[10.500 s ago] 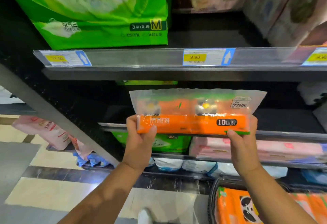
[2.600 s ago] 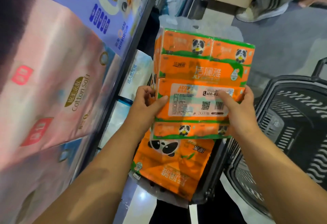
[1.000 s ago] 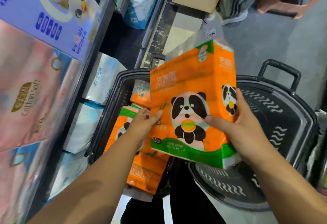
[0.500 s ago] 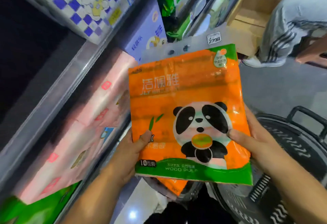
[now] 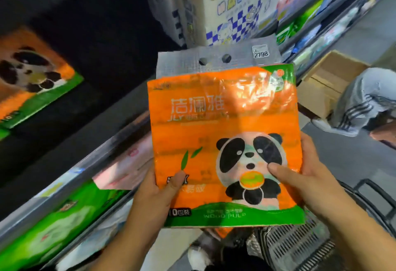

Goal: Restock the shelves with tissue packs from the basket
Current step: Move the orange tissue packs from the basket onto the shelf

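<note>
Between our two hands we hold the orange tissue pack (image 5: pixel 222 142) upright beside the shelves (image 5: pixel 64 185): left hand (image 5: pixel 158 191) grips its lower left edge, right hand (image 5: pixel 304 176) its right side, thumbs pressed on front.

On the tissue pack (image 5: pixel 222 120) I read "JLY" above my left hand (image 5: pixel 156 193), "WOOD PULP" beside it; its sticker (image 5: pixel 260 52) says "2798".

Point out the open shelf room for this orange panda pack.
The dark shelf bay between the shelved panda pack and the checkered packs looks free for the held pack. Crowded: the shelf below, with pink packs and green packs.
</note>
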### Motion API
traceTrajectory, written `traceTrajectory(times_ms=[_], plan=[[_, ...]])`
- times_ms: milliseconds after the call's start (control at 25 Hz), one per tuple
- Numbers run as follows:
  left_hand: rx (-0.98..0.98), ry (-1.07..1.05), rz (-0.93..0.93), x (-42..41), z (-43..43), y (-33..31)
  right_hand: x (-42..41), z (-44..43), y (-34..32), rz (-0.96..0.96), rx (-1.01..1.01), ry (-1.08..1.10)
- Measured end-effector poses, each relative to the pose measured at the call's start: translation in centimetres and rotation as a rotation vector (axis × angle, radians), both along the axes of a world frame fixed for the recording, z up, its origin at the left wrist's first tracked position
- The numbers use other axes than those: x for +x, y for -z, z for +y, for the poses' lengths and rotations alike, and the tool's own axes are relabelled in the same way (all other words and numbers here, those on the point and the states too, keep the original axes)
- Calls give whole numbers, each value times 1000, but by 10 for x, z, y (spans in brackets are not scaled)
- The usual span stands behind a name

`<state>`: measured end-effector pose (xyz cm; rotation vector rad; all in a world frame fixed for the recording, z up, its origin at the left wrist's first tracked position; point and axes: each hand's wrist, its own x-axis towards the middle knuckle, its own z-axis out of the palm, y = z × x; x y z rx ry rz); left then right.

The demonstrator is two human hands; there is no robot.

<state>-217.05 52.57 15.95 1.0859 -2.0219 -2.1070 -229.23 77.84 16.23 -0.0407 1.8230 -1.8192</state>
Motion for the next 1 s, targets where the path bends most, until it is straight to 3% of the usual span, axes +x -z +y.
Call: traceTrajectory(times_ms=[160,320,440,800,1000], plan=[[-36,-25,68,22,-17,-34,15,-28,-29,74,46,-36],[-212,-73,27,38,-49,-49,18,-65,-51,178,118,-109],[-175,-146,42,37,-69,-56,5,-93,-63,232,119,-130],[-251,-349,30,-22,-108,-84,-95,-175,-94,449,327,-395],[-312,-468,46,-66,-140,-93,-144,-219,-102,525,212,-527]])
